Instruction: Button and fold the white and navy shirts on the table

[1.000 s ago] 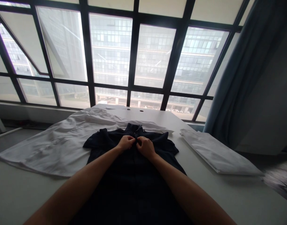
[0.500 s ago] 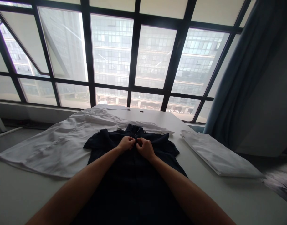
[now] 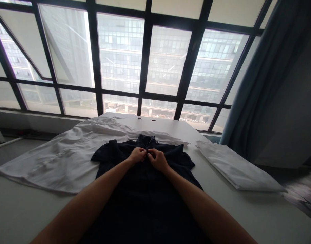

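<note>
A dark short-sleeved shirt (image 3: 145, 196) lies face up on the white table (image 3: 247, 217), its collar toward the window. My left hand (image 3: 138, 155) pinches the front of the shirt a little below the collar. Close beside it, my right hand (image 3: 157, 159) is closed on the same front edge, thumb and fingers together. The fingertips of both hands almost meet at the shirt's centre line. Whether a button is between them is too dark and small to tell. Under the shirt's left side spreads a crumpled white garment (image 3: 61, 159).
A folded white cloth (image 3: 239, 167) lies on the table at the right. A blurred pale bundle (image 3: 304, 193) is at the far right edge. Behind the table stand a large window (image 3: 121, 54) with dark frames and a blue-grey curtain (image 3: 249, 101).
Both hands stay at the same spot on the shirt front, with only slight finger movement. The whole view has shifted very slightly.
</note>
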Demonstrator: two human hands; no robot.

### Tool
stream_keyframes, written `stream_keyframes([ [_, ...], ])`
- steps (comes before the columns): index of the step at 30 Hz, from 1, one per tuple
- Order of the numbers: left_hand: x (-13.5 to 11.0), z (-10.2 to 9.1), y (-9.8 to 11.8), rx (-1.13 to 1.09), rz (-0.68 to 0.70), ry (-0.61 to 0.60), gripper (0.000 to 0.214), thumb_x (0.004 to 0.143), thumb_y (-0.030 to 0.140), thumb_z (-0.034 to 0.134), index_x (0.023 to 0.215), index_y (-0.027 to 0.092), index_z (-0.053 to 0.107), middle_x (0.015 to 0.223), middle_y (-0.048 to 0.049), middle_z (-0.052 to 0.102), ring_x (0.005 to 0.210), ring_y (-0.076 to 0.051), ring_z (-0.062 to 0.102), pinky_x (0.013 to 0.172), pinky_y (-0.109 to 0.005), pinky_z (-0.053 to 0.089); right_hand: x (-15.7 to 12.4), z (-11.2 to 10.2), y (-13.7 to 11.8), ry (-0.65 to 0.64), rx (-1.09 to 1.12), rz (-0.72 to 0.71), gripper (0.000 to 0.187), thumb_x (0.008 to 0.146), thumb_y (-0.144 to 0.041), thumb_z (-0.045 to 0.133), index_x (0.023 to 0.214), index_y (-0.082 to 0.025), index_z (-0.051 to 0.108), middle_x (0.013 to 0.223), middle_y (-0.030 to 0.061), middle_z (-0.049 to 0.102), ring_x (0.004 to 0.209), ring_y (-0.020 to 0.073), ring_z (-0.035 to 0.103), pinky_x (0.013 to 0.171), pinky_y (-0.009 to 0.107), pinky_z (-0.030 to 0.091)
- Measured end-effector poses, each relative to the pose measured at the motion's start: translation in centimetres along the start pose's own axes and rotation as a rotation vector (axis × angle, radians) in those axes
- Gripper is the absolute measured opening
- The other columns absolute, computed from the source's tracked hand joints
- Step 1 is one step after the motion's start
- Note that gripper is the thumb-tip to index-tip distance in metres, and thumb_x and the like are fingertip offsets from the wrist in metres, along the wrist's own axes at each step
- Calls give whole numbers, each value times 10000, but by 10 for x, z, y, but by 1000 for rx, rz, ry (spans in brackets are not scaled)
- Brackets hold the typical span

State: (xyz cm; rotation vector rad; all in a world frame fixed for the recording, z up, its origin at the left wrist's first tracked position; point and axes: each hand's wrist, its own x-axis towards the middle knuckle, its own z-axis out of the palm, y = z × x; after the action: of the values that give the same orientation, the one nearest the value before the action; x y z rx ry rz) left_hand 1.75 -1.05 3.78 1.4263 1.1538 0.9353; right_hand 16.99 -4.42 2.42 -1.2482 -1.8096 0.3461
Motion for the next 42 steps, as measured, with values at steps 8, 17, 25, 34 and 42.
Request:
stream_keyframes([
  [8, -2, 4, 3, 13, 24, -49, 357, 823, 449, 693, 722, 110, 643, 564, 28, 561, 430, -67, 472, 431, -195, 357, 2, 2, 4, 49, -14, 11, 113, 831, -249, 596, 887, -187, 672, 757, 9, 699, 690, 175, 655, 674, 259, 487],
  [17, 2, 5, -2, 31, 49, -13, 172, 826, 256, 657, 746, 104, 661, 505, 67, 504, 398, -54, 419, 413, -186, 311, 5, 5, 9, 59, -15, 41, 80, 810, -232, 647, 857, -176, 679, 764, 26, 719, 706, 180, 680, 668, 255, 490],
  [25, 3, 7, -6, 24, 99, 0, 91, 799, 170, 583, 722, 135, 616, 494, 80, 491, 401, -64, 416, 418, -187, 307, 8, 1, 8, 52, -29, 95, 140, 853, -259, 575, 831, -171, 681, 771, 41, 712, 714, 182, 658, 675, 258, 464],
  [34, 8, 3, -14, 151, 197, -14, 99, 821, 221, 577, 807, 136, 627, 518, 65, 522, 405, -98, 486, 430, -207, 352, 25, 5, 23, -130, -5, 274, 113, 852, -206, 533, 787, -160, 613, 675, -1, 616, 632, 136, 567, 604, 225, 401],
  [42, -2, 3, -10, 481, 341, 46, 184, 895, 258, 540, 925, 166, 697, 730, -21, 690, 650, -172, 655, 612, -247, 460, 31, -1, 25, -274, 176, 382, 190, 865, -174, 472, 692, -169, 550, 507, -56, 480, 439, 95, 473, 455, 197, 340],
])
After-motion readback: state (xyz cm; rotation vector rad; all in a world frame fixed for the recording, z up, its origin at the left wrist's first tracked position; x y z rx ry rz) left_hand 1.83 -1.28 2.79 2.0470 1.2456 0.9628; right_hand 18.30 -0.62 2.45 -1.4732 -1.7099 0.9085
